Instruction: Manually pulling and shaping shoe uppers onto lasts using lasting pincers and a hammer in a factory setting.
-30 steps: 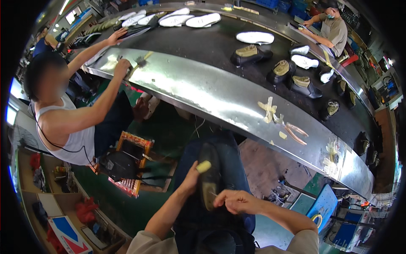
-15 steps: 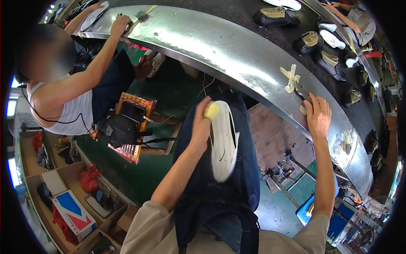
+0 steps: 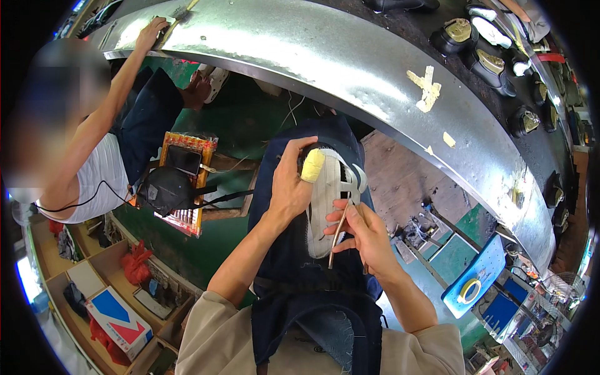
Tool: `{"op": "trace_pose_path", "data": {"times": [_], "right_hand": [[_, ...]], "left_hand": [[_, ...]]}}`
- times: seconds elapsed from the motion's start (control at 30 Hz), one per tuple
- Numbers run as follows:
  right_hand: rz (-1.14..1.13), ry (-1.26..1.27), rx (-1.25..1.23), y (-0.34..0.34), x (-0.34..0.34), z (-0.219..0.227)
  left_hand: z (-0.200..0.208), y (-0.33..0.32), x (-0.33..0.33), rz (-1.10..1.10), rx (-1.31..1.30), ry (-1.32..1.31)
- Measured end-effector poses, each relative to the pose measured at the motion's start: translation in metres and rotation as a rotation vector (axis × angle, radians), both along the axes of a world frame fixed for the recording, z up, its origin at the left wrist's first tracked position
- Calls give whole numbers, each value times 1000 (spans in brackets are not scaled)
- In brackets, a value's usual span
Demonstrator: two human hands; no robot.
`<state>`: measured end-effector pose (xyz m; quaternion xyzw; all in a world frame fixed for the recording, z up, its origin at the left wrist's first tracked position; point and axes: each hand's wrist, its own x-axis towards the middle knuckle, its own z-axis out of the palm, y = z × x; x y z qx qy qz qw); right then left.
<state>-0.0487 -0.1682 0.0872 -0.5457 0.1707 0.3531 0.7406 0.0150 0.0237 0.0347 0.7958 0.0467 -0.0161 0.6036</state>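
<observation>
On my lap lies a shoe (image 3: 319, 209), its long whitish underside facing up, with pale strap-like strips (image 3: 356, 179) along its right side. My left hand (image 3: 289, 190) grips the shoe's left edge near the far end. Yellow tape (image 3: 312, 165) wraps one of its fingers. Closed around a thin metal hand tool (image 3: 338, 234), my right hand (image 3: 365, 236) is at the shoe's right side. The tool slants over the near part of the underside; whether its tip touches the shoe, I cannot tell. A dark apron (image 3: 281, 250) covers my lap beneath the shoe.
A curved metal bench edge (image 3: 300, 56) runs in front, with tape pieces (image 3: 427, 89) stuck on it. Beyond it stand several dark shoes (image 3: 494, 72). A co-worker (image 3: 94, 156) sits at left. A blue stool (image 3: 478, 278) stands right; partitioned shelving (image 3: 119, 262) is lower left.
My right hand has come from the bench edge down to the shoe and now holds the thin tool. My left hand has shifted slightly on the shoe. The co-worker's arm has moved.
</observation>
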Motion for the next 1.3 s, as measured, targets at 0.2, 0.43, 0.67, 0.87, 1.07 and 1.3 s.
{"op": "trace_pose_path", "data": {"times": [0.2, 0.43, 0.67, 0.87, 1.07, 1.3], "right_hand": [[88, -86, -72, 2, 18, 5], [232, -88, -32, -9, 30, 9], [-534, 309, 1317, -22, 74, 9], [240, -245, -108, -47, 50, 35], [208, -35, 77, -14, 31, 26], [479, -542, -472, -19, 37, 12]], "left_hand": [[5, 11, -2, -41, 37, -84], [-4, 23, -8, -291, 78, -172], [20, 10, -7, -413, 38, -234], [6, 10, -11, -130, 30, -193], [17, 9, -8, -256, 67, -223], [12, 11, -9, -250, 5, -207]]}}
